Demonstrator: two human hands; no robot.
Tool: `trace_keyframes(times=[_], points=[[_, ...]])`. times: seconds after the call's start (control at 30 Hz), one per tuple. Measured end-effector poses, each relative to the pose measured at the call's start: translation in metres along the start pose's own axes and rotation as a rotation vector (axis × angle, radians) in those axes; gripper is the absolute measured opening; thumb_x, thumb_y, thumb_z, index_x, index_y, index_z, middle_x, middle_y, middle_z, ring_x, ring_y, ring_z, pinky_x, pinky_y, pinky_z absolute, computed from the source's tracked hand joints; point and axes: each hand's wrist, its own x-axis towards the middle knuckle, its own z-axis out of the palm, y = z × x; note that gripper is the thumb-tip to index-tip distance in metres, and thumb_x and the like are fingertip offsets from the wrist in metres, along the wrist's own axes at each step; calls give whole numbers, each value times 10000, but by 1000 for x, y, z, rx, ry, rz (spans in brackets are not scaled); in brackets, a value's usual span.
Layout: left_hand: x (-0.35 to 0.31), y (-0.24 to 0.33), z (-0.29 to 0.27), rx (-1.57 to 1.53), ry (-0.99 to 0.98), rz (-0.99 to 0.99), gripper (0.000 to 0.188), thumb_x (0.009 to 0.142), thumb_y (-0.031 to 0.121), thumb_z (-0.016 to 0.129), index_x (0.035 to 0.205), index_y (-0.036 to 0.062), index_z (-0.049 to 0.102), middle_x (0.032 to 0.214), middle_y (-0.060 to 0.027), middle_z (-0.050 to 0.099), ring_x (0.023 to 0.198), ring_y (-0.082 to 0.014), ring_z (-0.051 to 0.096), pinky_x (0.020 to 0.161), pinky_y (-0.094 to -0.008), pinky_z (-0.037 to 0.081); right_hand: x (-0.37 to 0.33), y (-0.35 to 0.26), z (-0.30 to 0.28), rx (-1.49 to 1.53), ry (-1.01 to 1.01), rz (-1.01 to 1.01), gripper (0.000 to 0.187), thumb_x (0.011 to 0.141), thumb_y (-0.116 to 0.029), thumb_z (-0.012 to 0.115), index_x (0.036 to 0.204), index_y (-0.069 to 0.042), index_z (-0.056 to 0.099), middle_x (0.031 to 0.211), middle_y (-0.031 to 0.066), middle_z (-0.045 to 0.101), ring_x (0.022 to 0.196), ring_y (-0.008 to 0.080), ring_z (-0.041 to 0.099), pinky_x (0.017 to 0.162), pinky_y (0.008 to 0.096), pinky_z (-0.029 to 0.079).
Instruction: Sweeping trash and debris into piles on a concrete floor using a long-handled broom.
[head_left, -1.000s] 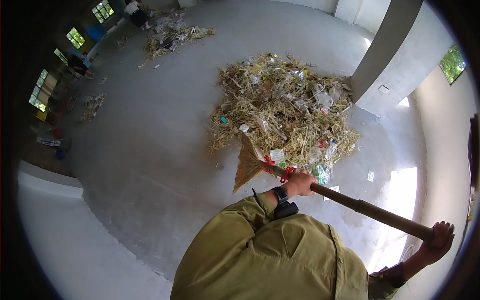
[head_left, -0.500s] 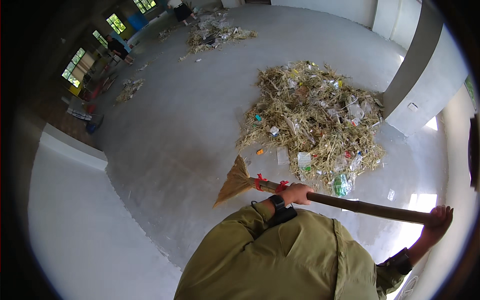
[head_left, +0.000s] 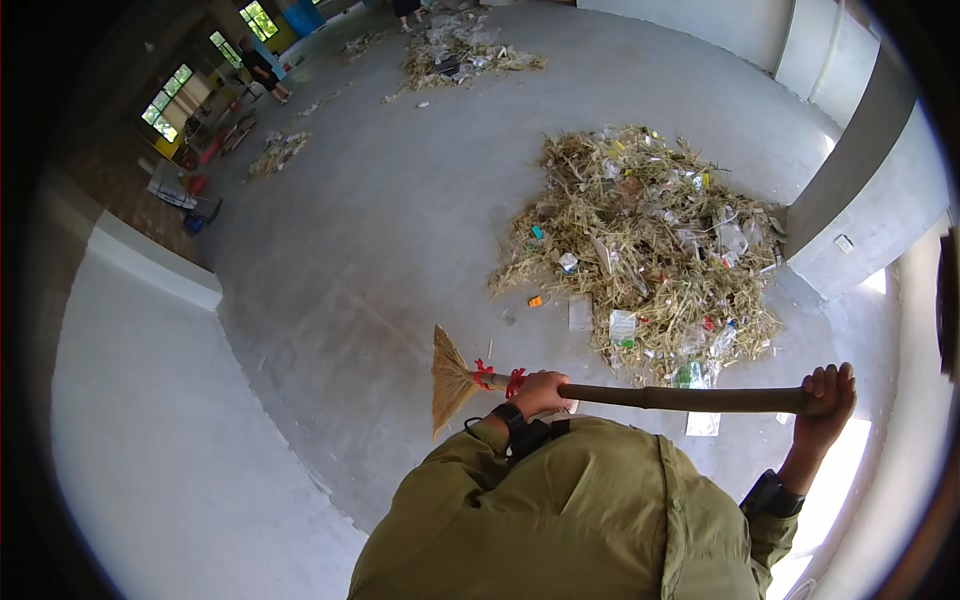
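Both my hands grip one broom, held almost level across my front. Its bamboo handle (head_left: 690,399) runs to the right, and its fan of straw bristles (head_left: 451,381) points left over the grey floor. Close behind the red ties, my left hand (head_left: 541,392) is closed around the handle. Out at the handle's far right end, my right hand (head_left: 828,399) is wrapped round it, knuckles up. Beyond the handle lies a big heap of straw and litter (head_left: 640,250), with plastic bags, bottles and scraps mixed in. The broom's bristles are apart from that heap.
A white pillar (head_left: 870,210) stands against the heap's right side. To the left is a low white wall (head_left: 160,400). Further off lie another litter pile (head_left: 465,55) and a smaller one (head_left: 278,153). A person (head_left: 262,70) stands at the far left, another at the top edge.
The handle's right end has risen and come inward, so the broom is more level. My hands shifted left with it, and the bristles stand more upright. The surroundings slid right in the picture.
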Motion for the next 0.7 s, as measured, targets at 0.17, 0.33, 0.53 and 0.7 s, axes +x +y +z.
trace_keyframes(times=[0.17, 0.33, 0.53, 0.7], points=[[-21, -58, -12, 111, 91, -184, 286, 574, 336, 681, 739, 121, 590, 715, -68, 587, 736, -272, 567, 647, -390, 443, 9, 55, 40, -23, -203, 141, 232, 842, -326, 458, 800, -124, 350, 627, -6, 331, 665, 135, 420, 695, 279, 371], [-45, -109, -23, 170, 223, -205, 294, 563, 293, 720, 734, 107, 570, 730, -79, 578, 727, -287, 553, 618, -379, 435, 5, 103, 63, -207, -349, 330, 282, 803, -337, 536, 778, -110, 371, 716, 42, 453, 874, 230, 500, 813, 357, 370], [-27, -111, -6, 262, 90, -297, 278, 592, 342, 686, 743, 133, 581, 784, -70, 578, 777, -304, 539, 680, -404, 428, -11, 121, 63, -225, -237, 403, 317, 780, -339, 578, 821, -86, 391, 756, 47, 463, 888, 223, 488, 849, 356, 349], [23, -86, 2, 247, -91, -126, 278, 581, 393, 665, 752, 182, 605, 779, -40, 599, 795, -291, 547, 651, -408, 442, -28, 84, 53, -340, -115, 243, 345, 787, -359, 568, 838, -83, 367, 739, 41, 444, 837, 202, 479, 848, 362, 351]])
